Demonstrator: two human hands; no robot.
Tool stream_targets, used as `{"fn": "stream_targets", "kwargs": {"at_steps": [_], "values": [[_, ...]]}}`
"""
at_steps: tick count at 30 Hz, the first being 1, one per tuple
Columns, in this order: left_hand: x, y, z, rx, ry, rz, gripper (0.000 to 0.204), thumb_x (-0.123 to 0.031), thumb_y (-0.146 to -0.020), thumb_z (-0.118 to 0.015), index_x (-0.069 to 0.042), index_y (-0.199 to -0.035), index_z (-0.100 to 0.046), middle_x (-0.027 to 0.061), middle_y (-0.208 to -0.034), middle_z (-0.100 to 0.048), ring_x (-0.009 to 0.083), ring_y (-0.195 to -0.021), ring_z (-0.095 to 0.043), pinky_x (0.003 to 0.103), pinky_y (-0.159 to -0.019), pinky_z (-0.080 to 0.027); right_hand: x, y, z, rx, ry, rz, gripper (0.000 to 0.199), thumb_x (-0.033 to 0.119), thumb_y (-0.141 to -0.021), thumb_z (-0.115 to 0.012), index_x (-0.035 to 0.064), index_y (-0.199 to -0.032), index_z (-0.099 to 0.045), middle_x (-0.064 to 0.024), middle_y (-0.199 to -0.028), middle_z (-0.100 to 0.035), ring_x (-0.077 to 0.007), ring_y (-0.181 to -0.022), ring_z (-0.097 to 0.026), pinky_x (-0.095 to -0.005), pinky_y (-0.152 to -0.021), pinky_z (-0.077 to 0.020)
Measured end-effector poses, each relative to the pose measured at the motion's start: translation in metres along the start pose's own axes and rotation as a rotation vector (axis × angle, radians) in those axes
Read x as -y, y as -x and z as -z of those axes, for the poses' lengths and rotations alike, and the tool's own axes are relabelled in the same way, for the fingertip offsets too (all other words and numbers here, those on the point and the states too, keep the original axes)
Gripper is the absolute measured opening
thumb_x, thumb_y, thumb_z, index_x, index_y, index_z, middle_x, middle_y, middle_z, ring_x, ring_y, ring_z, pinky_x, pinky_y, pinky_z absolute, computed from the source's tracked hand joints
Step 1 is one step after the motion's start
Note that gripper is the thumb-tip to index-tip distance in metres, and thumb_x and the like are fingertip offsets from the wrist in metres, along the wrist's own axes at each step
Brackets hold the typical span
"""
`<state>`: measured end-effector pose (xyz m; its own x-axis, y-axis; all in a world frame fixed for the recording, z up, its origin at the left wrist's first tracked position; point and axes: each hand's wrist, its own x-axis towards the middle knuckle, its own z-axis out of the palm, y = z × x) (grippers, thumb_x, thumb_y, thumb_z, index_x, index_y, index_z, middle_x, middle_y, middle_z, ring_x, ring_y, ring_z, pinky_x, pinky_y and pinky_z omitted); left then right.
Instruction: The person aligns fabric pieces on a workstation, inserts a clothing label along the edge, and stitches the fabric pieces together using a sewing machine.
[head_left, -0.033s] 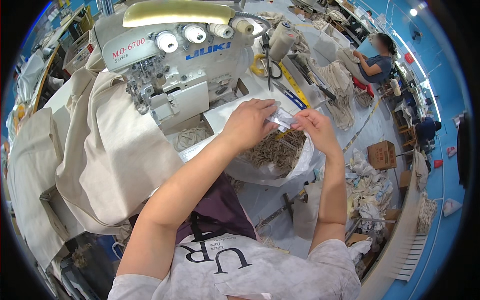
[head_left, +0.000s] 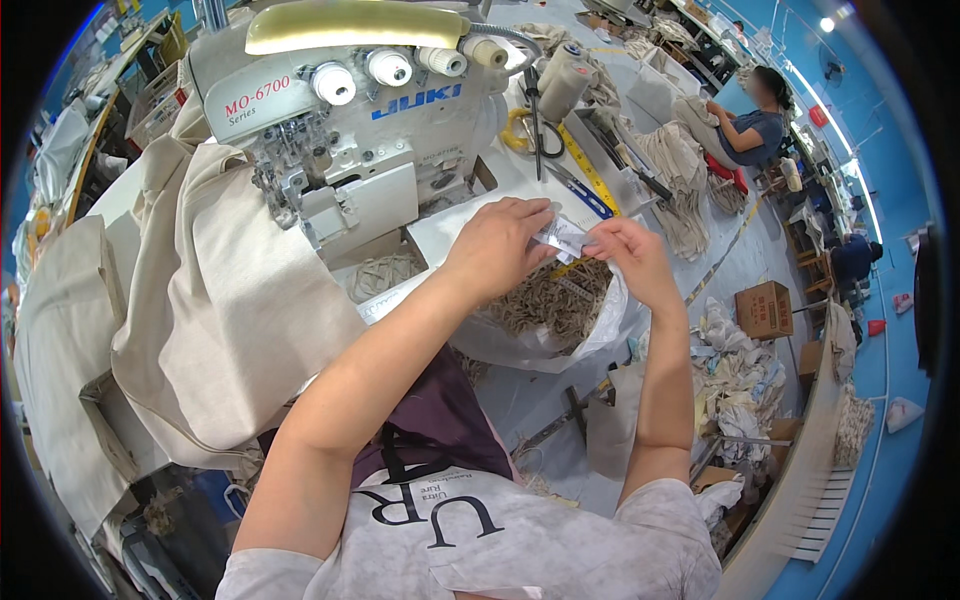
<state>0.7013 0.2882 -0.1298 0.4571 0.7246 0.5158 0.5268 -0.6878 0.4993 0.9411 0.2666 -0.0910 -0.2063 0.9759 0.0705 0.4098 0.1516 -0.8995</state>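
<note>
Between my two hands is a small white fabric label [head_left: 566, 237], possibly one of several stacked together. My left hand [head_left: 500, 250] is closed on it by its left side. At the label's right edge, the thumb and fingers of my right hand [head_left: 632, 258] pinch it. Just below hangs a white plastic bag [head_left: 612, 328] full of beige fabric trimmings [head_left: 548, 305]. Beyond my hands, blue thread snips [head_left: 582, 192] lie beside a yellow measuring tape [head_left: 590, 170] on the machine table.
A white overlock sewing machine [head_left: 430, 150] stands ahead to the left, with beige cloth [head_left: 225, 300] draped before it. Yellow-handled scissors [head_left: 516, 132] and a thread cone [head_left: 568, 80] are behind the snips. Farther right are a cardboard box [head_left: 764, 310] and a seated person [head_left: 752, 130].
The label has tilted slightly between my fingers, and more of its printed white face shows. Both hands stay almost in place.
</note>
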Motion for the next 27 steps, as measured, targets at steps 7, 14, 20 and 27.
{"fn": "stream_targets", "kwargs": {"at_steps": [7,14,20,27], "values": [[-0.008,0.0,0.005,-0.083,0.004,-0.007,0.051,-0.027,-0.08,-0.077,-0.005,-0.124,-0.063,0.0124,-0.13,-0.061,0.0319,-0.116,-0.058,0.041,-0.1,-0.045,0.001,0.038,-0.021,-0.529,-0.136,0.131,0.017,0.008,-0.097,-0.063,-0.0064,-0.106,-0.065,-0.0114,-0.093,-0.071,-0.0159,-0.086,-0.07,-0.0255,-0.077,-0.0543],[-0.042,0.011,0.044,-0.016,0.321,-0.103,0.035,-0.016,-0.077,-0.08,-0.008,-0.11,-0.071,0.0085,-0.108,-0.07,0.0263,-0.091,-0.065,0.036,-0.079,-0.052,0.021,0.07,-0.088,-0.686,-0.384,0.277,0.015,0.007,-0.098,-0.062,-0.0053,-0.105,-0.064,-0.0126,-0.096,-0.071,-0.0158,-0.084,-0.068,-0.0273,-0.079,-0.0533],[-0.078,0.072,0.092,-0.223,0.272,-0.071,0.025,-0.007,-0.075,-0.078,-0.013,-0.099,-0.075,0.0031,-0.096,-0.073,0.0217,-0.071,-0.062,0.031,-0.06,-0.051,0.056,0.091,-0.121,-0.466,-0.375,0.414,0.008,0.005,-0.096,-0.063,-0.0017,-0.1,-0.065,-0.0115,-0.095,-0.071,-0.015,-0.082,-0.064,-0.0272,-0.074,-0.0514],[-0.079,0.192,0.167,-0.137,-0.147,0.059,0.039,0.006,-0.059,-0.072,-0.008,-0.095,-0.073,0.0056,-0.102,-0.073,0.0235,-0.088,-0.071,0.029,-0.068,-0.057,0.092,0.083,-0.186,0.031,-0.304,0.519,0.022,0.01,-0.087,-0.074,-0.0009,-0.105,-0.066,-0.0115,-0.093,-0.071,-0.0131,-0.075,-0.065,-0.0256,-0.067,-0.0503]]}}
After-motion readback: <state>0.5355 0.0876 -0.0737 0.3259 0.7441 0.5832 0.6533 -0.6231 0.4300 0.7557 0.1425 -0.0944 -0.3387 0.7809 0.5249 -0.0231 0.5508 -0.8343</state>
